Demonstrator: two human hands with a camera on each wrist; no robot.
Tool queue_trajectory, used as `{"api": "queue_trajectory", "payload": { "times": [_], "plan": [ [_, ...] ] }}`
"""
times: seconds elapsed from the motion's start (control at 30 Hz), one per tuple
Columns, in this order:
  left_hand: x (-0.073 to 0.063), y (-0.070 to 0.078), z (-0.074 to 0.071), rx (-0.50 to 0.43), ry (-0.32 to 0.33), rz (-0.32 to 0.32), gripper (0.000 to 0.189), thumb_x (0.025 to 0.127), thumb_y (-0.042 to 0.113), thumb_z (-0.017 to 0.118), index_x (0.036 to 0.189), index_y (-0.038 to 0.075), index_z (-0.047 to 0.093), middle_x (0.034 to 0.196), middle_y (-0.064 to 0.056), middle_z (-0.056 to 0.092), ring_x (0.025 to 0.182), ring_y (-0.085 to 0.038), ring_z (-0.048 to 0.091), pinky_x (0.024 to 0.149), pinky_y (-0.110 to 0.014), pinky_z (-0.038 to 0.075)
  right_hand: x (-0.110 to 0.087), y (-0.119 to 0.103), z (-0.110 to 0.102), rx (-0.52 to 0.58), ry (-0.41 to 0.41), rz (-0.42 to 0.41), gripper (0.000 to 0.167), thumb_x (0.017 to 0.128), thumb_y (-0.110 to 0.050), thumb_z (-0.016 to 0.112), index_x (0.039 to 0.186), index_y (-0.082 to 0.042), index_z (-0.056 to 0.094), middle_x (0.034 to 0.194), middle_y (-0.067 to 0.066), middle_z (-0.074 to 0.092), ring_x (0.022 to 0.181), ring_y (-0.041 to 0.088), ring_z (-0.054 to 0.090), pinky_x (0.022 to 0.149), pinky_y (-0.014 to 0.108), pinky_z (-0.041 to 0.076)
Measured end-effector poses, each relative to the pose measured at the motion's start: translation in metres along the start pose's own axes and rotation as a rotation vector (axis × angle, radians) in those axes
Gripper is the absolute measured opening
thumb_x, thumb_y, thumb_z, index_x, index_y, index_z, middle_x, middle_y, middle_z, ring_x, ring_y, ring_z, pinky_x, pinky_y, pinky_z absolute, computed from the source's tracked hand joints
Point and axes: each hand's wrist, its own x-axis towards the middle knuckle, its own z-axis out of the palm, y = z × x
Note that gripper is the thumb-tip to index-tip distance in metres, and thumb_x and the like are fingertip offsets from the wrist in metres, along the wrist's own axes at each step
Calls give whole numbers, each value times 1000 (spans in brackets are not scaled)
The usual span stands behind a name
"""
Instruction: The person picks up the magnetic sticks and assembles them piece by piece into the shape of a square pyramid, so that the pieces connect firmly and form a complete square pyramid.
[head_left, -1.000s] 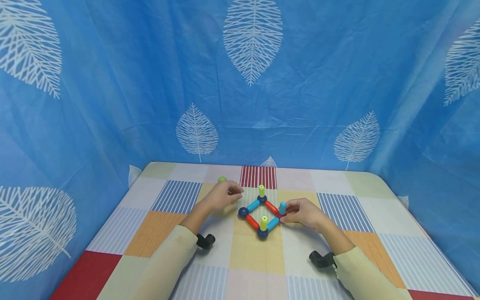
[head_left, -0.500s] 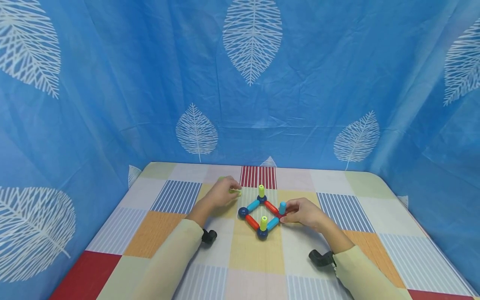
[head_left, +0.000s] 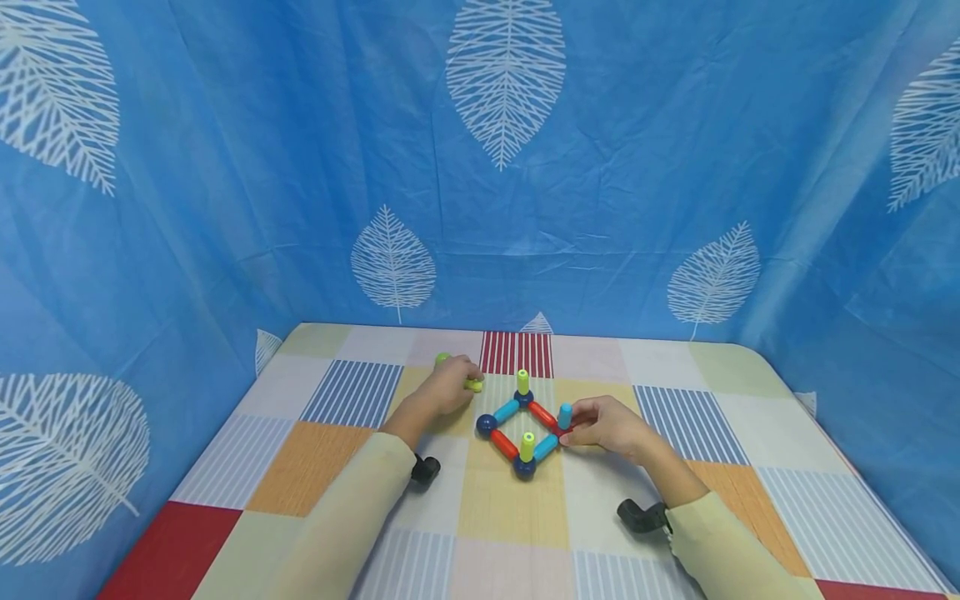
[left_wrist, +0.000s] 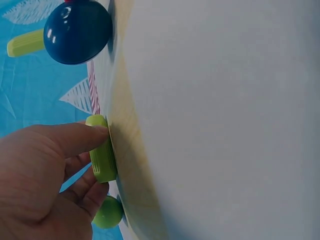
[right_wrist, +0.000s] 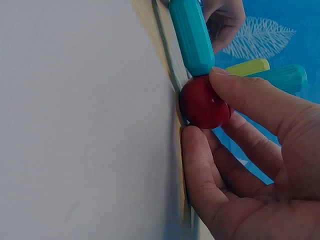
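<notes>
My left hand (head_left: 445, 387) pinches a lime-green magnetic stick (left_wrist: 102, 155) between thumb and fingers, low over the cloth. Just beyond it sits a lime-green ball (left_wrist: 108, 213). In the head view, a square of red and light-blue sticks lies flat, joined by balls at its corners. My right hand (head_left: 609, 427) grips the red ball (right_wrist: 202, 102) at the right corner, where a light-blue stick (head_left: 565, 416) stands upright. Lime-green sticks rise from the far dark-blue ball (head_left: 523, 397) and the near dark-blue ball (head_left: 525, 467). The left dark-blue ball (head_left: 486, 425) bears no upright stick.
A patchwork-patterned cloth (head_left: 513, 567) covers the table. Blue curtains (head_left: 622, 167) with white leaf prints hang behind and at both sides. Black wrist-worn devices (head_left: 642, 517) sit at both sleeves.
My left hand first shifts slightly up, and a lime-green stick comes into view at its fingers; it then settles lower with that stick. My right hand and the square stay put.
</notes>
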Motion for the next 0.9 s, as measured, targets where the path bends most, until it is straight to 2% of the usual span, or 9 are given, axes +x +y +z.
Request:
{"api": "queue_trajectory", "payload": {
  "times": [0.27, 0.5, 0.7, 0.8, 0.9],
  "plan": [
    [3, 2, 0, -15, -50, -22, 29, 93, 3, 69, 121, 7, 75, 116, -10, 71, 115, -26, 65, 105, -40, 52, 1, 1, -1, 2, -4, -2, 28, 82, -14, 87, 103, -2, 74, 93, 4, 73, 84, 16, 61, 72, 27, 54],
    [4, 3, 0, -16, -62, -23, 28, 95, 3, 68, 121, 7, 75, 118, -9, 72, 118, -26, 65, 108, -40, 51, 1, 1, -1, -40, 10, -15, 26, 81, -16, 87, 100, -4, 74, 92, 2, 72, 85, 18, 59, 72, 28, 53],
    [-1, 3, -2, -44, -33, -7, 27, 94, 5, 71, 120, 6, 74, 117, -10, 72, 114, -26, 66, 104, -40, 54, 2, 3, -2, -27, -2, -25, 26, 82, -16, 87, 101, -3, 74, 92, 2, 72, 84, 18, 59, 71, 28, 53],
    [-4, 3, -4, -49, -14, 31, 27, 92, 5, 72, 119, 6, 74, 114, -10, 72, 109, -26, 67, 100, -40, 55, 1, 3, -2, -23, -7, -31, 26, 82, -16, 87, 101, -2, 74, 91, 3, 71, 84, 18, 59, 70, 27, 53],
    [-8, 3, -4, -100, 19, 61, 25, 91, 5, 74, 116, 5, 74, 108, -9, 72, 103, -24, 67, 96, -40, 56, 1, 3, -2, -12, -11, -32, 27, 82, -15, 86, 101, -2, 73, 91, 3, 71, 83, 18, 60, 70, 27, 53]
  ]
}}
